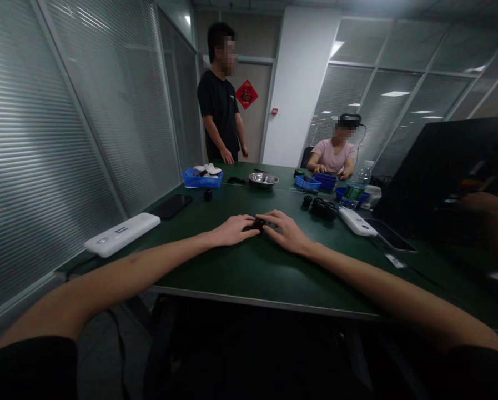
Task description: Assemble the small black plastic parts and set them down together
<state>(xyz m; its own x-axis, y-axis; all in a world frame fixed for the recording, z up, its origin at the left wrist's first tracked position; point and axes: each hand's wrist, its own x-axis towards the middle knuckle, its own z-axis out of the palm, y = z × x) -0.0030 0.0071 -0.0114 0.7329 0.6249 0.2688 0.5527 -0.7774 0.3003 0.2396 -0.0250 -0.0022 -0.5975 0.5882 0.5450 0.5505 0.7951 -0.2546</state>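
Both my hands meet over the middle of the dark green table [232,272]. Between their fingertips is a small black part [259,222], too dark and too covered for me to tell its kind. My left hand [232,229] grips it from the left, thumb in front and fingers behind. From the right side, my right hand [288,231] curves its fingers and thumb onto the same part. A small round black piece [208,194] stands farther back on the left. Similar black pieces [324,208] sit to the right of my right hand.
At the left edge lie a white power bank [122,234] and a black phone [172,206]. A blue basket [202,178] and a metal bowl [263,179] stand at the back. On the right are a bottle [356,186], another white power bank [357,222] and a black monitor [448,172]. Two people are beyond the table.
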